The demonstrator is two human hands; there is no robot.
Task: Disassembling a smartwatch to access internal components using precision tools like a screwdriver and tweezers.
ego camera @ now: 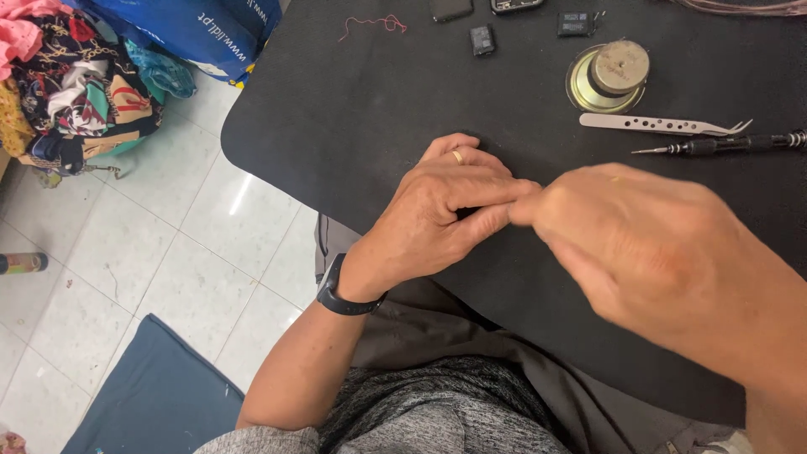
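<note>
Leftmost, a heap of patterned cloth (76,80) and a blue bag (197,29) sit on the tiled floor (168,244), off the left edge of the black surface (353,109). Your left hand (441,210), ring on one finger, dark wristband (340,294) at the wrist, rests near the surface's front edge, fingers (483,195) pressed together against the tips of your right hand (639,240). Whatever sits between them is hidden; cannot tell what they pinch. Right hand blurred, fingers curled inward. Toward the back right: a round speaker (609,76), metal tweezers (664,125), then a small screwdriver (727,144) near the right edge.
</note>
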